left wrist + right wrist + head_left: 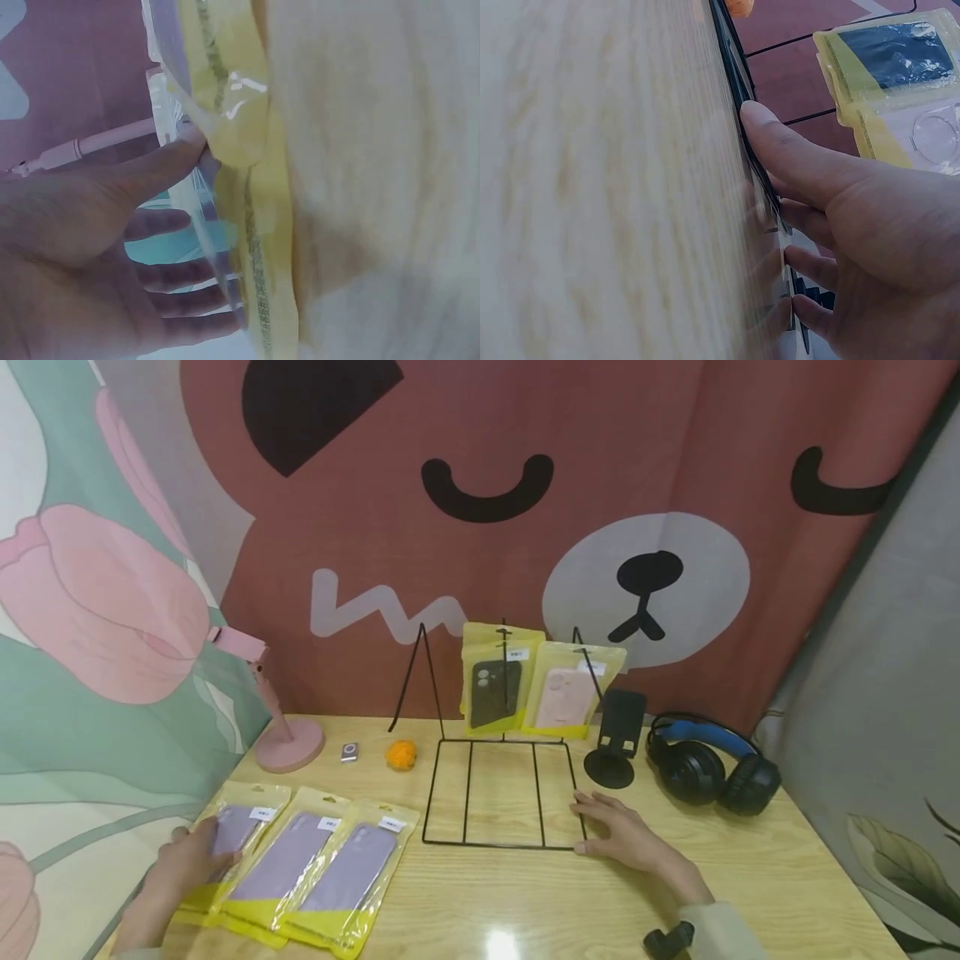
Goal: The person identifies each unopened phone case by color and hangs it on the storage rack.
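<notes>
Three yellow zip pouches holding purple phone cases lie side by side at the table's left: a left pouch, a middle pouch and a right pouch. My left hand rests over the left pouch, fingers fairly straight; in the left wrist view its thumb touches a pouch edge. Beside the right front corner of a black wire rack is my right hand, fingers spread, thumb by the corner. On the rack's back hang a pouch with a black phone case and one with a pink case.
A pink stand, a small grey clip-like gadget and an orange ball sit left of the rack. To its right are a black phone stand and black-and-blue headphones. A bear-print curtain hangs behind.
</notes>
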Demonstrator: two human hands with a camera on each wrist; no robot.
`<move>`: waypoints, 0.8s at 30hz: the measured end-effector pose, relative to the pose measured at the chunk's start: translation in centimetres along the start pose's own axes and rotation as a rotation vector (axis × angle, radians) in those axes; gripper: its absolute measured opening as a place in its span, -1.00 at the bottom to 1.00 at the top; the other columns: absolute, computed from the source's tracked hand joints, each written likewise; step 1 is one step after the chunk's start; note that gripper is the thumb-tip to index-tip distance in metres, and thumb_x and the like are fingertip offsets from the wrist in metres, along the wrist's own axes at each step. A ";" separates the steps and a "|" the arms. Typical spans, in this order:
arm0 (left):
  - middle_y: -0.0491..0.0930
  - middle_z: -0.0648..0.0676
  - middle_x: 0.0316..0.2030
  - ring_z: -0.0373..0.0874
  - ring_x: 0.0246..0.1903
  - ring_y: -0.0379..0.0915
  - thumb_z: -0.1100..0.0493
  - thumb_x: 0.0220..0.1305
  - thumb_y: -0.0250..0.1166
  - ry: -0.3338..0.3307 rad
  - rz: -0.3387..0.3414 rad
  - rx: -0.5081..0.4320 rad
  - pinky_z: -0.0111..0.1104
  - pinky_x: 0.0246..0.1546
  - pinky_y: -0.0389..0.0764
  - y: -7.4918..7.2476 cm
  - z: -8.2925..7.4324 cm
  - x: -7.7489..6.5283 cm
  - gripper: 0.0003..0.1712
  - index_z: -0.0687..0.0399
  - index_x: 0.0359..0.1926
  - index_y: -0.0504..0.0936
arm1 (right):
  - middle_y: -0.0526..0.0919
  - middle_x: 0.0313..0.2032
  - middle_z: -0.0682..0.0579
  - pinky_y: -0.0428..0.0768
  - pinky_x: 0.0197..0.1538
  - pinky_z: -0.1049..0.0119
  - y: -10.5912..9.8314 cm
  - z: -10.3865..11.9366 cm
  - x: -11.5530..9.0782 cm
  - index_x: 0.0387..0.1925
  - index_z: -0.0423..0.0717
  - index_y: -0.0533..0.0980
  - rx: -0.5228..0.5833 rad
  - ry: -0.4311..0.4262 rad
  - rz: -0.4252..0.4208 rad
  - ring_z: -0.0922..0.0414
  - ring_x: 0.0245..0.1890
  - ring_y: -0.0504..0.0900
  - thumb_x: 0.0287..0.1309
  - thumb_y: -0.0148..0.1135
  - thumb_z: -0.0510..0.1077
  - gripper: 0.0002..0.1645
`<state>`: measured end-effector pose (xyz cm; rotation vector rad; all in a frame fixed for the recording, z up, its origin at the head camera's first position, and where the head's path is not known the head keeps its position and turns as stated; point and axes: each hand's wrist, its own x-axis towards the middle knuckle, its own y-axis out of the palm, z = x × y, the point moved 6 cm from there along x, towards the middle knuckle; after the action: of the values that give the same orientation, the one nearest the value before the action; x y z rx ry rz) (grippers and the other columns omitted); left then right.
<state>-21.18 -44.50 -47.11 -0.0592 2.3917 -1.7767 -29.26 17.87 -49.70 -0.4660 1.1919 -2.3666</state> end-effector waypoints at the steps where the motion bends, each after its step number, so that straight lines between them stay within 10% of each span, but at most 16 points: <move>1: 0.18 0.70 -0.16 0.62 -0.27 0.31 -0.23 0.08 0.39 -0.009 -0.014 -0.013 0.30 -0.36 0.46 -0.2 -0.1 0.0 0.09 0.60 0.21 0.12 | 0.26 0.38 -0.17 0.03 0.18 -0.51 0.0 0.0 0.0 0.26 -0.13 0.43 0.000 0.002 0.000 -0.34 0.36 0.10 0.03 0.36 0.20 -0.18; 7: 0.19 0.61 -0.24 0.48 -0.36 0.38 -0.04 -0.08 0.52 0.045 -0.096 -0.023 0.18 -0.49 0.49 -1.5 0.5 0.5 0.15 0.46 0.29 0.02 | 0.27 0.38 -0.16 0.04 0.19 -0.49 0.0 -0.2 0.0 0.26 -0.12 0.43 -0.003 0.008 0.005 -0.34 0.37 0.10 0.04 0.35 0.22 -0.18; 14: 0.49 0.59 -0.08 0.54 -0.13 0.43 0.49 0.01 0.29 0.302 -0.251 -0.042 0.26 -0.19 0.44 -4.8 -0.5 -1.0 -0.48 0.53 0.07 0.48 | 0.28 0.37 -0.19 0.06 0.17 -0.49 0.0 0.2 -0.1 0.25 -0.14 0.44 -0.015 -0.013 0.015 -0.35 0.35 0.13 0.05 0.35 0.21 -0.18; 20: 0.55 0.51 -0.09 0.42 -0.14 0.48 0.53 0.01 0.26 0.348 -0.379 -0.058 0.09 -0.20 0.48 -8.2 -4.8 -4.1 -0.54 0.41 0.03 0.58 | 0.28 0.37 -0.19 0.06 0.16 -0.51 -0.1 0.1 -0.3 0.25 -0.14 0.44 -0.015 -0.014 0.006 -0.36 0.34 0.13 0.05 0.34 0.21 -0.19; 24: 0.62 0.11 0.00 -0.22 -0.17 0.47 0.45 0.09 0.35 0.446 -0.437 -0.202 -0.44 -0.28 0.45 -9.3 -9.4 -5.9 -0.48 0.12 0.12 0.61 | 0.28 0.37 -0.17 0.07 0.16 -0.51 -0.1 0.0 0.0 0.26 -0.12 0.44 -0.019 -0.010 0.003 -0.35 0.35 0.13 0.05 0.34 0.23 -0.18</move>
<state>-17.39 -37.53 -34.97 -0.2535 3.0698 -1.8673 -29.24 17.92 -49.63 -0.4807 1.2107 -2.3499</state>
